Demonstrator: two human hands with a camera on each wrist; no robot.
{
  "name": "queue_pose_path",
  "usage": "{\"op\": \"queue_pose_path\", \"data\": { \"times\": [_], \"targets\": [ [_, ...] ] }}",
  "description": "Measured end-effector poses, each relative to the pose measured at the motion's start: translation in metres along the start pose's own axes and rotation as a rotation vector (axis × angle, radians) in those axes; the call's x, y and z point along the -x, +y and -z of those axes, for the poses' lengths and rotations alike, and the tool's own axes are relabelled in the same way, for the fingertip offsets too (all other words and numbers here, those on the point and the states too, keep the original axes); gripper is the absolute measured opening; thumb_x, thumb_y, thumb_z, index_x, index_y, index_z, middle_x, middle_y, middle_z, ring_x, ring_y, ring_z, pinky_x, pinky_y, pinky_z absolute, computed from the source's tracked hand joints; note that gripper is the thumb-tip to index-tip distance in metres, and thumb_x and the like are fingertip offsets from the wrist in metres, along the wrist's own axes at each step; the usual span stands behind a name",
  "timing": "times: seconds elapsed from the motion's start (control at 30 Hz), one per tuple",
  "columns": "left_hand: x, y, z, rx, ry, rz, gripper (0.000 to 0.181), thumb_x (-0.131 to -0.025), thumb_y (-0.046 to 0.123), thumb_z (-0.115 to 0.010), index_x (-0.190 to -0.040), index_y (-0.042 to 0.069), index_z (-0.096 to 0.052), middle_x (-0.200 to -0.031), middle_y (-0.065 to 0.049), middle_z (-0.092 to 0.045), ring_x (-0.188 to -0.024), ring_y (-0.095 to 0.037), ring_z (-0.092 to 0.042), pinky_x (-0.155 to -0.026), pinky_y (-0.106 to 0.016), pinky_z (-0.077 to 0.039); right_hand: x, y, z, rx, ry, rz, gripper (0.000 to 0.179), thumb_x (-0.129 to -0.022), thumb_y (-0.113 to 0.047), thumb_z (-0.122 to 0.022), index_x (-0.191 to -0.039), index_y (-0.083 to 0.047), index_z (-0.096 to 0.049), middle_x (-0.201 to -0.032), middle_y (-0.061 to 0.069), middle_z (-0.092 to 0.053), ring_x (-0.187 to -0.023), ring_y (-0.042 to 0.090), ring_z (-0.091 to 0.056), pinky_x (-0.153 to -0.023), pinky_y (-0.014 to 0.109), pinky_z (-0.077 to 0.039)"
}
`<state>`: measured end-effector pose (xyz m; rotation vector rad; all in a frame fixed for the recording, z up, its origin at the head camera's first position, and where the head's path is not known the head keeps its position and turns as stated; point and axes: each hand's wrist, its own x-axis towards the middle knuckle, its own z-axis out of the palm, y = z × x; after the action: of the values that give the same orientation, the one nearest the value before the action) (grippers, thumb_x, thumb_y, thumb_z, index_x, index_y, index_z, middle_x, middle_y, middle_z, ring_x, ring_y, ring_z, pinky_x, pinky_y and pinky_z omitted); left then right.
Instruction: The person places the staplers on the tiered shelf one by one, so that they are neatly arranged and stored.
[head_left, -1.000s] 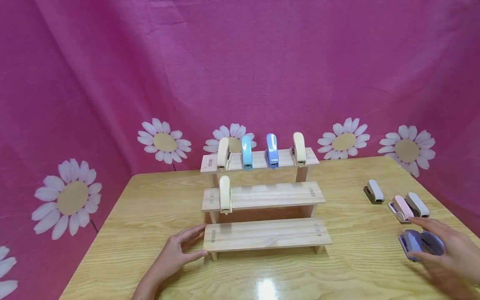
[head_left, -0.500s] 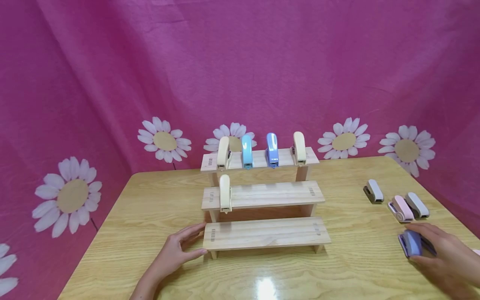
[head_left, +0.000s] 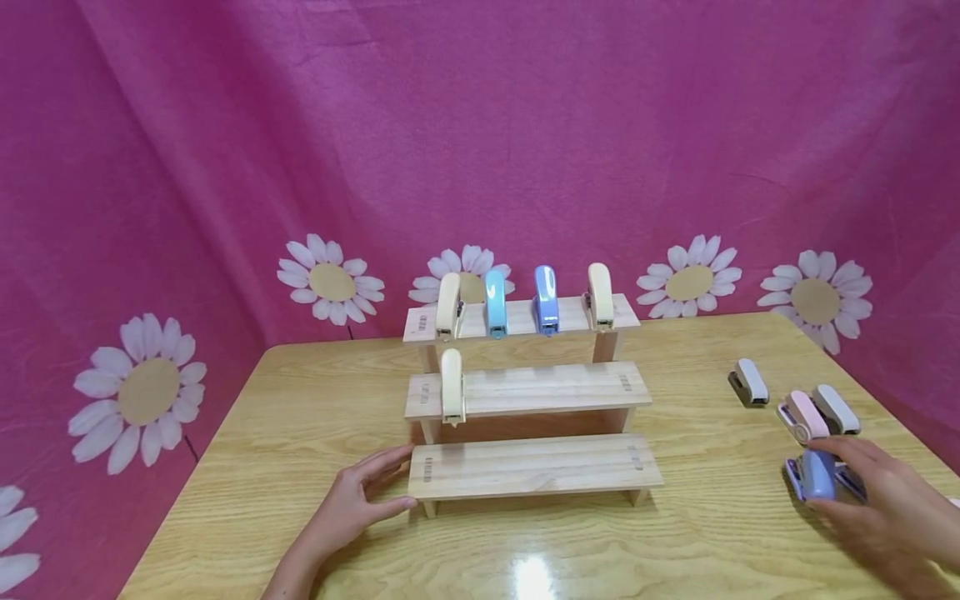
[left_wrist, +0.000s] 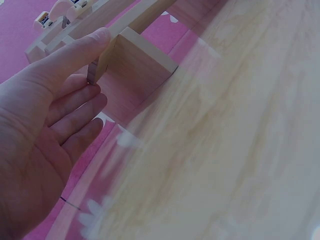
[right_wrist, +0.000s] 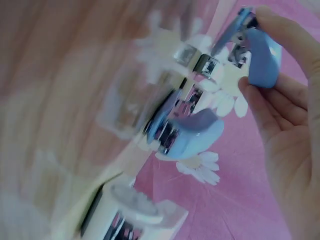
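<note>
My right hand [head_left: 888, 500] pinches a blue stapler [head_left: 817, 477] between thumb and fingers at the table's right side. In the right wrist view that stapler [right_wrist: 265, 59] is raised and tilted, its metal parts showing. A second blue stapler [right_wrist: 197, 137] lies close by, partly hidden by my fingers in the head view. My left hand [head_left: 352, 498] holds the left end of a three-step wooden rack [head_left: 532, 468] at its lowest board, thumb at the front edge and index finger at the back corner. In the left wrist view the other fingers [left_wrist: 82, 112] extend below the board.
A cream, a light blue, a blue and another cream stapler [head_left: 600, 297] stand along the top step. One more cream stapler [head_left: 452, 385] is on the middle step's left. Beyond my right hand lie a pink stapler [head_left: 806, 415] and grey-white staplers [head_left: 752, 381]. A pink cloth [head_left: 480, 125] hangs behind.
My right hand has closed on the blue stapler and lifted it, shifting it slightly left and away from the one beside it. My left hand has stayed at the rack.
</note>
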<state>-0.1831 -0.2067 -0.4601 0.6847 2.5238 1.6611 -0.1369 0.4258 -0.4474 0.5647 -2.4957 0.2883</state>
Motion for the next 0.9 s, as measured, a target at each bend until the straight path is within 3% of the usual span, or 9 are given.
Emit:
{"op": "queue_pose_path", "data": {
  "times": [0.2,0.27,0.37,0.43,0.53,0.67,0.73,0.87,0.9],
  "targets": [
    [0.001,-0.001,0.000,0.007,-0.003,0.004,0.066,-0.083,0.022,-0.079,-0.139,0.002,-0.052,-0.143,-0.021,-0.052,-0.129,-0.038,-0.054,-0.109,-0.041,-0.048,-0.016,-0.017,0.002,-0.002,0.023,-0.027,0.082,-0.040,-0.026,-0.097,-0.112,-0.009,-0.062,-0.102,0.007,-0.064,-0.095,-0.025,-0.034,-0.064,-0.007,-0.034],
    [0.001,-0.001,0.000,0.012,-0.005,0.004,0.066,-0.083,0.022,-0.079,-0.139,0.002,-0.052,-0.143,-0.021,-0.052,-0.129,-0.038,-0.054,-0.109,-0.040,-0.048,-0.023,-0.024,0.002,-0.033,0.058,-0.014,0.083,-0.040,-0.024,-0.097,-0.114,-0.008,-0.063,-0.112,-0.007,-0.063,-0.099,-0.028,-0.034,-0.067,-0.006,-0.036],
    [0.000,-0.001,0.000,0.012,-0.006,0.001,0.066,-0.083,0.021,-0.079,-0.139,0.002,-0.052,-0.143,-0.022,-0.052,-0.128,-0.039,-0.054,-0.108,-0.040,-0.049,-0.034,-0.036,0.001,-0.081,0.116,0.017,0.083,-0.038,-0.017,-0.096,-0.114,-0.006,-0.065,-0.122,-0.030,-0.051,-0.107,-0.031,-0.035,-0.071,-0.005,-0.039],
    [0.000,-0.001,0.000,0.011,-0.004,0.000,0.066,-0.082,0.021,-0.079,-0.139,0.002,-0.052,-0.143,-0.022,-0.052,-0.128,-0.039,-0.054,-0.108,-0.040,-0.050,-0.043,-0.044,0.001,-0.104,0.140,0.035,0.083,-0.038,-0.013,-0.095,-0.115,-0.005,-0.066,-0.127,-0.035,-0.044,-0.111,-0.030,-0.034,-0.074,-0.006,-0.038],
    [0.000,-0.001,0.000,0.005,-0.004,-0.002,0.066,-0.082,0.022,-0.079,-0.139,0.002,-0.052,-0.143,-0.021,-0.053,-0.127,-0.038,-0.055,-0.107,-0.039,-0.050,-0.057,-0.055,0.000,-0.145,0.149,0.063,0.080,-0.043,-0.013,-0.095,-0.116,-0.002,-0.065,-0.122,-0.027,-0.050,-0.113,-0.027,-0.037,-0.092,-0.004,-0.041],
    [0.001,-0.001,0.000,-0.001,-0.001,0.004,0.066,-0.082,0.023,-0.079,-0.139,0.002,-0.052,-0.143,-0.021,-0.053,-0.128,-0.038,-0.055,-0.107,-0.039,-0.050,-0.077,-0.069,-0.001,-0.215,0.174,0.120,0.074,-0.063,-0.040,-0.091,-0.120,0.001,-0.064,-0.116,-0.004,-0.062,-0.113,-0.021,-0.042,-0.102,-0.004,-0.033],
    [0.001,0.000,0.000,-0.004,-0.001,0.006,0.066,-0.082,0.023,-0.079,-0.140,0.002,-0.052,-0.143,-0.021,-0.053,-0.128,-0.038,-0.055,-0.108,-0.040,-0.050,-0.087,-0.077,-0.002,-0.233,0.197,0.151,0.074,-0.075,-0.055,-0.079,-0.120,0.001,-0.064,-0.113,0.005,-0.065,-0.111,-0.019,-0.044,-0.093,-0.006,-0.034],
    [0.001,0.000,0.001,-0.010,-0.002,0.001,0.066,-0.083,0.024,-0.078,-0.139,0.002,-0.052,-0.143,-0.020,-0.053,-0.128,-0.037,-0.055,-0.109,-0.041,-0.049,-0.107,-0.094,-0.005,-0.244,0.218,0.201,0.077,-0.085,-0.067,-0.056,-0.119,0.002,-0.064,-0.110,0.013,-0.066,-0.113,-0.015,-0.046,-0.103,-0.004,-0.034],
    [0.001,0.000,0.000,-0.014,-0.002,0.001,0.067,-0.083,0.024,-0.079,-0.139,0.002,-0.052,-0.143,-0.020,-0.053,-0.128,-0.037,-0.055,-0.109,-0.041,-0.048,-0.112,-0.098,-0.006,-0.235,0.216,0.204,0.077,-0.086,-0.068,-0.054,-0.119,0.001,-0.064,-0.110,0.013,-0.066,-0.111,-0.013,-0.048,-0.098,-0.004,-0.038]
  ]
}}
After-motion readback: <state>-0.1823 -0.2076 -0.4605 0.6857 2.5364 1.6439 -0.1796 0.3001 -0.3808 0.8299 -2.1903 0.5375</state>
